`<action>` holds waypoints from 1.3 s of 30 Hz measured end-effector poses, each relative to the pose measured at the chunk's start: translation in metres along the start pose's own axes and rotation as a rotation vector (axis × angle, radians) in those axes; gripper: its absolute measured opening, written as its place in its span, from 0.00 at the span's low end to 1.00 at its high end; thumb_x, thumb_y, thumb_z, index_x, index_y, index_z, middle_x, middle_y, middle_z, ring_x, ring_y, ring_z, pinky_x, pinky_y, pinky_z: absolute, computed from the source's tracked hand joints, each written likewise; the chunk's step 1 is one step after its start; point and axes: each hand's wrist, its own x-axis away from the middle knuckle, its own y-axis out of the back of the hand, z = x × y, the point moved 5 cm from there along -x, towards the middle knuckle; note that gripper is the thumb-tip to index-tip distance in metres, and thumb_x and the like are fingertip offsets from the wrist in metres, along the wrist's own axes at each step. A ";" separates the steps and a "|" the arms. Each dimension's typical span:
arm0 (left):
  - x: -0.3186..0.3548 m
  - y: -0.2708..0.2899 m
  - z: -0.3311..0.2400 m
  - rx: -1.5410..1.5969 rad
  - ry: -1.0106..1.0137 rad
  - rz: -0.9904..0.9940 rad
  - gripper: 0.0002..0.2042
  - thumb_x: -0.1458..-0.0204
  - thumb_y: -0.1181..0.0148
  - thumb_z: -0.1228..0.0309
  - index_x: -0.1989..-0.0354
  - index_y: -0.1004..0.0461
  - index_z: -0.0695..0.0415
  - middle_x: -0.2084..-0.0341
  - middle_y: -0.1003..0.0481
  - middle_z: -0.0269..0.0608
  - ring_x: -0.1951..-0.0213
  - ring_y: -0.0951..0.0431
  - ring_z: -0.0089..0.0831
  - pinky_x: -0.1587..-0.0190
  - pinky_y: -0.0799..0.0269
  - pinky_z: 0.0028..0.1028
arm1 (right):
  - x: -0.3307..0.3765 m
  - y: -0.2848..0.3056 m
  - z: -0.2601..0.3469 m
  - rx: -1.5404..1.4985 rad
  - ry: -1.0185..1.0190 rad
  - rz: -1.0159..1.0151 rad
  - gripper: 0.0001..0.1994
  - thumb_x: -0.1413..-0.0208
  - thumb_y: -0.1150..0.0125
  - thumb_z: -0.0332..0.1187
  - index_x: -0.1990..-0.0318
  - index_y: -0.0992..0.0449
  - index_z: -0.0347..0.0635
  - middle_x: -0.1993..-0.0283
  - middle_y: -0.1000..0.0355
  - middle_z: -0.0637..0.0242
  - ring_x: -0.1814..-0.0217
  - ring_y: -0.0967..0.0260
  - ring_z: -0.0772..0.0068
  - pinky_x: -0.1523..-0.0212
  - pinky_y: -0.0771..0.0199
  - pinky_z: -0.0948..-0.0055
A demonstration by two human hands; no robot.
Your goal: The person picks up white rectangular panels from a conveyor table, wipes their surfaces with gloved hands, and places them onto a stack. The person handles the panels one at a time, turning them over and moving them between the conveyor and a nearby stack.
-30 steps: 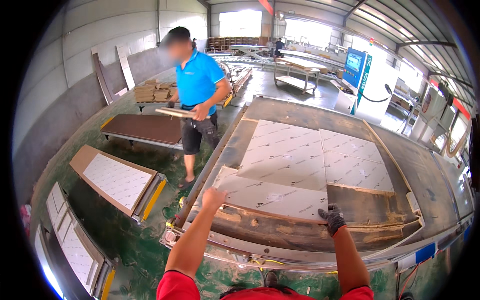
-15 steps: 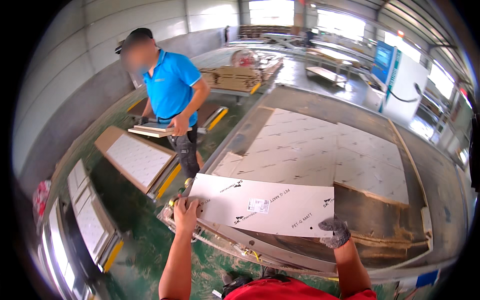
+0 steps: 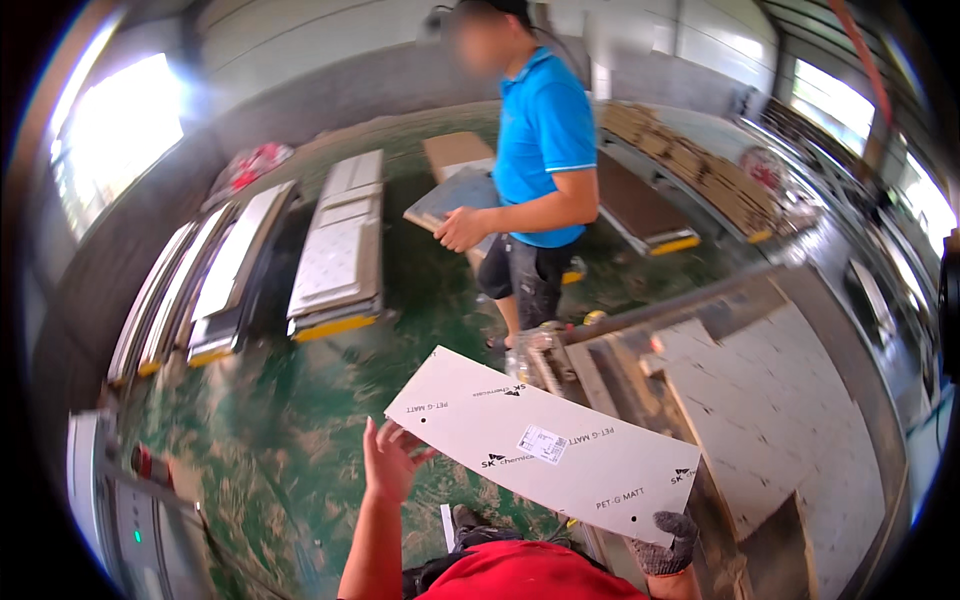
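Observation:
A long white panel (image 3: 470, 415), printed with dark lettering and bearing a paper label (image 3: 543, 444), slants across in front of me. My gloved right hand (image 3: 668, 548) grips its lower right corner, thumb on the top face; the fingers underneath are hidden. Beside the panel's left end is my bare left hand (image 3: 390, 465). Its thumb stands apart from the panel and its fingers are spread at the lower edge, some partly hidden there. Small dark holes show near the panel's two ends.
A co-worker in a blue shirt (image 3: 550, 140) stands ahead, carrying boards (image 3: 450, 197). Panel stacks (image 3: 335, 240) lie in rows on the green floor (image 3: 390, 350). The machine bed at right holds cut sheets (image 3: 780, 400). A control cabinet (image 3: 135, 530) stands at lower left.
My view has swung left, and the panel has come off the machine bed side toward the floor. My left hand's thumb has come off the panel. The co-worker has turned with the boards.

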 end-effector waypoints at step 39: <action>-0.164 0.337 -0.192 0.586 -0.269 -0.690 0.26 0.38 0.58 0.54 0.35 0.36 0.56 0.41 0.28 0.44 0.38 0.29 0.44 0.37 0.34 0.47 | -0.416 -0.294 -0.491 0.452 -0.925 0.372 0.33 0.57 0.35 0.16 0.39 0.31 0.36 0.42 0.27 0.56 0.39 0.29 0.56 0.39 0.27 0.59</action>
